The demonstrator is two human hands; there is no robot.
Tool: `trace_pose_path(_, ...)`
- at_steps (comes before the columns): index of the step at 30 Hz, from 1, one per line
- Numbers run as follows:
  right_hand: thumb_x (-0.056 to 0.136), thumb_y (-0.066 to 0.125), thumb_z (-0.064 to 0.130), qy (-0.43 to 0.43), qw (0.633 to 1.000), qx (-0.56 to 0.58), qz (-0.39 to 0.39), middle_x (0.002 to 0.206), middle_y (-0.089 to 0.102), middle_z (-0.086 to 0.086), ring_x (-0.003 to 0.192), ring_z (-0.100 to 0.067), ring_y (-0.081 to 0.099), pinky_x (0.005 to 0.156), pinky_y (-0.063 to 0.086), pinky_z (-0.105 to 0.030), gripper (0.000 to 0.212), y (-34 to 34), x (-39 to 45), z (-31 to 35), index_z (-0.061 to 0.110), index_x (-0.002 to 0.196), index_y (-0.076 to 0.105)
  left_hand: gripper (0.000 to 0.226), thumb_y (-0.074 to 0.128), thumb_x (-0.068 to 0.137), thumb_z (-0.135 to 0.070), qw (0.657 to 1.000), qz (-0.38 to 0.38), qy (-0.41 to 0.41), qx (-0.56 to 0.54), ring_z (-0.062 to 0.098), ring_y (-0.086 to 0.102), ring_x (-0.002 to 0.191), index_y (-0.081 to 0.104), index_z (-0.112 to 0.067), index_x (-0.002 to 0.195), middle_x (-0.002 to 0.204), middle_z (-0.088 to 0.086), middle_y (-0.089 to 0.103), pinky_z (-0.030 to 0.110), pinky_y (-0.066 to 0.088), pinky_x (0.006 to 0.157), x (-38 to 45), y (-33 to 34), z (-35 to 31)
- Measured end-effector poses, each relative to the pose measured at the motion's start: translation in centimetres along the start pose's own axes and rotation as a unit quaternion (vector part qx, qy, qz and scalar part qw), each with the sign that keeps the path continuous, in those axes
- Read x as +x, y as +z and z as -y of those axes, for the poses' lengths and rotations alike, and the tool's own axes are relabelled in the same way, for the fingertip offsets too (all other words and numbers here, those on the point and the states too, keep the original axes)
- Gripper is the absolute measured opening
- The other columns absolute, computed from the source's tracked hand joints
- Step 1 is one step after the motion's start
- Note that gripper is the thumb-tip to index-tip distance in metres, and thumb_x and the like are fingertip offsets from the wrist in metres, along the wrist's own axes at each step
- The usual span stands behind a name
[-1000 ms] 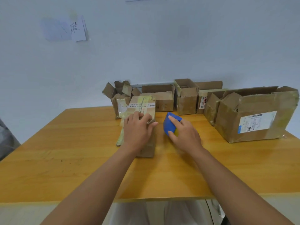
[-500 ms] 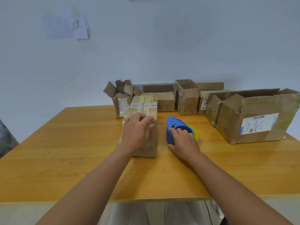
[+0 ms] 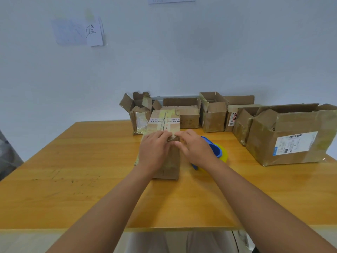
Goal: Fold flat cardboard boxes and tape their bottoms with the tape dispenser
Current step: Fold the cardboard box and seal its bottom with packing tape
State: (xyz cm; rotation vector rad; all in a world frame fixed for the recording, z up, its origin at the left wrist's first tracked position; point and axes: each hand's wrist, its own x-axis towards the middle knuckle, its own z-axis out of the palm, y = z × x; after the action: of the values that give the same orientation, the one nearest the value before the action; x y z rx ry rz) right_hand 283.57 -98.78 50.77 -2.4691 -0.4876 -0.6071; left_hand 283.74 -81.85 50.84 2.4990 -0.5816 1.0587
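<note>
Here, we press both hands onto the taped top of the small cardboard box (image 3: 165,125) at mid-table.

Our left hand (image 3: 154,149) lies flat over the box's near top edge with fingers relaxed, and our right hand (image 3: 194,148) sets its fingertips on the same edge, gripping nothing that we can see. The blue tape dispenser (image 3: 214,148) with its yellow roll lies just beside the box, behind our right hand, on the wooden table (image 3: 73,170). A row of open boxes (image 3: 213,114) stands along the wall, and a large labelled box (image 3: 291,136) sits at right.
</note>
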Motion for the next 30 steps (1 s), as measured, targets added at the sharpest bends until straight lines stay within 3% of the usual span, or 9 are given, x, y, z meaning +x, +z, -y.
trace_pose_path(5,0.101,0.053,0.03,-0.013,1.0,0.006,-0.002,0.103,0.061,0.005,0.092,-0.011,0.055,0.075,0.047,-0.029,0.027,0.3,0.5,-0.2,0.02,0.125,0.06,0.028,0.066,0.093,-0.029,0.999,0.048,0.018,-0.008,0.027,0.066,0.097,0.068,-0.014,0.117,0.109,0.003,0.072,0.038,0.048,0.08,0.3,-0.9,0.8)
trace_pose_path(9,0.099,0.056,0.034,-0.028,0.999,-0.018,-0.019,0.087,0.054,0.012,0.078,-0.007,0.049,0.061,0.034,-0.021,0.021,0.4,0.7,-0.4,0.02,0.113,0.064,0.026,0.068,0.092,-0.024,0.997,0.059,0.049,-0.007,0.034,0.062,0.112,0.071,-0.015,0.117,0.123,0.012,0.067,0.044,0.048,0.088,0.2,-1.3,1.7)
trace_pose_path(13,0.1,0.055,0.035,-0.037,0.998,-0.034,-0.037,0.091,0.063,0.006,0.081,-0.012,0.055,0.06,0.036,-0.024,0.019,0.3,0.9,-0.4,0.019,0.104,0.065,0.037,0.069,0.091,-0.022,0.997,0.056,0.061,0.008,0.03,0.059,0.115,0.065,-0.014,0.127,0.124,0.009,0.066,0.046,0.05,0.092,-0.2,-1.5,2.5)
trace_pose_path(16,0.1,0.056,0.034,-0.048,0.997,-0.05,-0.041,0.094,0.06,0.007,0.083,-0.012,0.055,0.058,0.034,-0.018,0.02,0.5,1.2,-0.3,0.019,0.106,0.066,0.028,0.063,0.094,-0.018,0.997,0.062,0.035,0.005,0.027,0.061,0.113,0.065,-0.015,0.122,0.122,0.004,0.068,0.041,0.049,0.088,0.1,-1.9,3.0)
trace_pose_path(20,0.098,0.062,0.025,-0.078,0.993,-0.06,-0.072,0.115,0.059,-0.004,0.095,-0.02,0.056,0.069,0.052,-0.031,0.025,0.6,1.1,-0.4,0.014,0.119,0.068,0.031,0.06,0.095,-0.026,0.996,0.078,0.031,0.007,0.021,0.058,0.118,0.067,-0.019,0.124,0.127,-0.001,0.066,0.04,0.045,0.093,0.0,-2.0,3.1)
trace_pose_path(22,0.097,0.062,0.019,-0.098,0.992,-0.055,-0.059,0.122,0.06,-0.006,0.104,-0.023,0.058,0.078,0.054,-0.035,0.028,0.7,0.9,-0.4,0.014,0.124,0.067,0.039,0.052,0.093,-0.038,0.994,0.094,-0.01,-0.05,0.014,0.054,0.119,0.067,-0.022,0.125,0.129,-0.005,0.065,0.034,0.04,0.096,0.1,-2.1,3.3)
trace_pose_path(26,0.097,0.055,0.025,-0.078,0.997,0.002,-0.025,0.123,0.059,0.004,0.112,-0.012,0.053,0.088,0.049,-0.029,0.034,0.8,0.9,-0.5,0.015,0.128,0.066,0.049,0.034,0.1,-0.051,0.974,0.117,-0.069,-0.181,0.01,0.054,0.094,0.076,-0.027,0.101,0.105,-0.012,0.072,0.036,0.044,0.087,1.1,-2.2,4.0)
trace_pose_path(28,0.099,0.051,0.032,-0.031,0.997,0.073,-0.015,0.116,0.056,0.014,0.108,-0.003,0.05,0.086,0.046,-0.023,0.034,0.6,1.3,-0.4,0.018,0.126,0.068,0.044,0.04,0.103,-0.048,0.974,0.116,-0.081,-0.178,0.014,0.053,0.086,0.075,-0.026,0.089,0.092,-0.012,0.07,0.043,0.045,0.082,1.5,-2.1,4.0)
trace_pose_path(30,0.101,0.055,0.032,0.002,0.993,0.121,-0.01,0.11,0.055,0.016,0.103,-0.002,0.053,0.085,0.048,-0.022,0.029,0.5,1.9,-0.4,0.018,0.12,0.071,0.03,0.052,0.1,-0.043,0.977,0.097,-0.097,-0.166,0.014,0.052,0.089,0.077,-0.026,0.096,0.098,-0.008,0.072,0.042,0.044,0.083,1.6,-1.5,4.0)
